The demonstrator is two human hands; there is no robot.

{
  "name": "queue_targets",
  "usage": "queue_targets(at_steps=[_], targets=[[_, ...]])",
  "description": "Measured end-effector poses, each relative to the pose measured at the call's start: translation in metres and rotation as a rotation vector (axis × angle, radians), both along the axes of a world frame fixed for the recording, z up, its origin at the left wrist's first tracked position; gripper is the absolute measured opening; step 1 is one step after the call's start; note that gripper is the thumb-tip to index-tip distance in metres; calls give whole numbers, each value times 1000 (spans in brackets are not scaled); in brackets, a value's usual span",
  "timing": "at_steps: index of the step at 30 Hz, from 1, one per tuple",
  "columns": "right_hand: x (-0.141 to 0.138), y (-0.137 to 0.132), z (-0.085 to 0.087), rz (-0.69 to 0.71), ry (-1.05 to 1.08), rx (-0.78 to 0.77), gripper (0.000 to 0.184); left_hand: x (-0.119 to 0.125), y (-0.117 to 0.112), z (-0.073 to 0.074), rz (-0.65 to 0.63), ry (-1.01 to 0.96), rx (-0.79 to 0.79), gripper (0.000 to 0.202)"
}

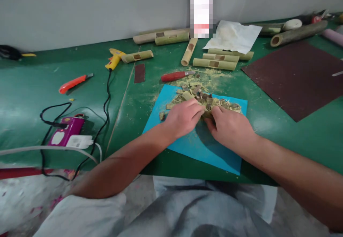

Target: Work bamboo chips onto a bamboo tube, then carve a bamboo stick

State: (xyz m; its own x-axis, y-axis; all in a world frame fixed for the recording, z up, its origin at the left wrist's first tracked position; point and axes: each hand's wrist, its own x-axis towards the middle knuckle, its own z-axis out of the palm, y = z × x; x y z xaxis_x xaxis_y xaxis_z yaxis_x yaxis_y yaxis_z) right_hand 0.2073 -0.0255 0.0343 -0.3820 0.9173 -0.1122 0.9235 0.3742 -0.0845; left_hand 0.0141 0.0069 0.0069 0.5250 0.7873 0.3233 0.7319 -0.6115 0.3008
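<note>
My left hand [184, 117] is closed round a bamboo tube [188, 95], whose pale end shows above my knuckles. My right hand [232, 124] faces it, thumb and fingers pinching the tube's other end, a greenish part between the two hands. Most of the tube is hidden by my fingers. Under both hands lies a blue sheet [182, 147], with a heap of bamboo chips and shavings [203, 96] along its far side. Just beyond the sheet rests a red-handled knife [174, 76], its blade pointing right.
Several notched bamboo tubes [214, 64] lie behind. A yellow glue gun [114, 59], an orange cutter [76, 83] and a purple power strip [66, 131] with cables are at left. Dark brown sandpaper [297, 80] lies right, near white paper [232, 37].
</note>
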Motion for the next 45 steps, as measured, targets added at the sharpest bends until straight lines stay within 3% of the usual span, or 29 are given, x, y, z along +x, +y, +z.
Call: queue_targets(at_steps=[10,28,31,45], targets=[[-1,1,1,-8,4,-10,28,0,0,1,-13,69,73,40],[-1,0,2,-11,-13,-20,28,-1,0,1,7,28,34,38],[-1,-1,2,-6,-13,-22,27,-1,0,-1,-41,23,7,37],[-1,-2,1,0,-7,-17,27,0,-4,-2,-17,32,67,38]])
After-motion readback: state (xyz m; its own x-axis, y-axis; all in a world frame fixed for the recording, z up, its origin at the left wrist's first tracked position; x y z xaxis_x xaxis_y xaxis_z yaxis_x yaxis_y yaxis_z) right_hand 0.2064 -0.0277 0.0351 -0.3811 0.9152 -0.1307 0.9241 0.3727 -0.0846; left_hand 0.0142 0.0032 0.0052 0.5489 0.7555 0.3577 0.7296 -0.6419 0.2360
